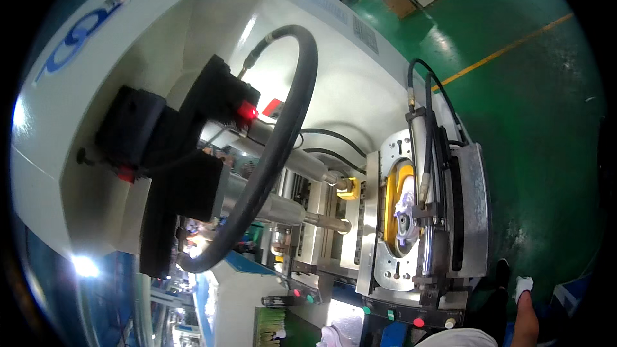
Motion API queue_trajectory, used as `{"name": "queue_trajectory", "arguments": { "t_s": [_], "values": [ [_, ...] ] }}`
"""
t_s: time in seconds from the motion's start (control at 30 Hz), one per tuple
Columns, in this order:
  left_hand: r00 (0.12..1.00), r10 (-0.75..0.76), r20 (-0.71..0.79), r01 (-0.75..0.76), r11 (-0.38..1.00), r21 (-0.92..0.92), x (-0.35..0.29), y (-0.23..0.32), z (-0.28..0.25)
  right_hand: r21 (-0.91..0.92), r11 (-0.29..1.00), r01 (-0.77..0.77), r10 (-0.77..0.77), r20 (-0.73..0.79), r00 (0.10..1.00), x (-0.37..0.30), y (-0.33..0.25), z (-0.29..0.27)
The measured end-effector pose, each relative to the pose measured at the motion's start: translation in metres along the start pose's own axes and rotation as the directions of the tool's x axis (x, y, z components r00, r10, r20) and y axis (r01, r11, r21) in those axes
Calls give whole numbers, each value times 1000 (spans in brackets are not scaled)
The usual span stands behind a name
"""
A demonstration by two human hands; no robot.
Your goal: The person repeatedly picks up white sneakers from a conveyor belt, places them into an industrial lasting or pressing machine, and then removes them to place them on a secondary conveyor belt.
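My right hand (524, 288) hangs low at the right, over the green floor beside the machine, in what looks like a white glove. It is small and blurred, so its fingers do not show clearly. I see nothing plainly held in it. My left hand is out of view. In the shoe press (360, 19), a white and lilac shoe (405, 212) sits on its side within a yellow-lined pad (390, 209). Metal plates surround it, and hydraulic cylinders stand beside it. A whitish shoe (330, 337) is partly visible at the lower edge.
Along the press's near edge runs a panel with coloured buttons (419, 322). A thick black hose (299, 103) arches over the steel rods. Behind, a cardboard box (400, 2) stands on the green floor (540, 122), which has a yellow line (501, 58). A green striped piece (270, 326) is below.
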State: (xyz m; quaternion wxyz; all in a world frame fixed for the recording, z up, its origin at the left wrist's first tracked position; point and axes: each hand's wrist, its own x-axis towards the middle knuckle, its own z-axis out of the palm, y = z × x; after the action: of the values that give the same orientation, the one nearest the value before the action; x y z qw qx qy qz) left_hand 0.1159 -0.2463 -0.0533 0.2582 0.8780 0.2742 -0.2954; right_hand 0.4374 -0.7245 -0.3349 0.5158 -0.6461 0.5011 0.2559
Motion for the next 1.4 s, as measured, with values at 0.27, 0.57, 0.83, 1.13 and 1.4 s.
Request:
{"name": "queue_trajectory", "arguments": {
  "t_s": [0.27, 0.57, 0.83, 1.13, 1.4],
  "values": [
    [917, -379, -127, 369, 925, -96, -41, 142, -50, 323, 946, 37, -115, 225, 968, 16, -52, 8],
    [867, -479, -138, 465, 877, -121, -63, 211, -85, -92, 974, 208, -205, 46, 978, 76, 58, -39],
    [783, -607, -137, 595, 794, -123, -99, 243, -78, 24, 985, 169, -171, 131, 976, 82, 100, -28],
    [772, -607, -187, 532, 779, -333, -121, 216, -58, -38, 998, -42, 50, 226, 973, 88, 91, -39],
    [823, -456, -340, 401, 889, -222, -102, 74, -8, 378, 904, 200, -184, -79, 980, 96, -62, -102]
  ]
}}
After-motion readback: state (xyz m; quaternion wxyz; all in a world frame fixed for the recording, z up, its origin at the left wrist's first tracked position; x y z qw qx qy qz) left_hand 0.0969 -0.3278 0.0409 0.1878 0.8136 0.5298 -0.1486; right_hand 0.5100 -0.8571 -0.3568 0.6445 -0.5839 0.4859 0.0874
